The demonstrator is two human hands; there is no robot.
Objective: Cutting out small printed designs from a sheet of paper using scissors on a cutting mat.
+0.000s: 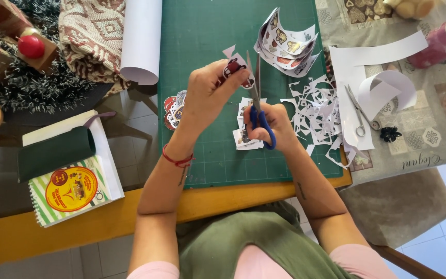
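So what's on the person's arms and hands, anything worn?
Both forearms are bare. The left hand has a thin red string bracelet at its wrist and a small dark marking below it. The right hand wears nothing; its forearm bears a faint marking. Pink short sleeves show near the shoulders.

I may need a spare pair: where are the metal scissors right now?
In the head view, the metal scissors lie on white paper right of the green cutting mat, beside the pile of paper scraps and a small black object.

I see matt green cutting mat [207, 31], blue plastic-handled metal scissors [258, 106], seemingly glossy paper sticker cutout [235, 68], and wooden table edge [78, 227].
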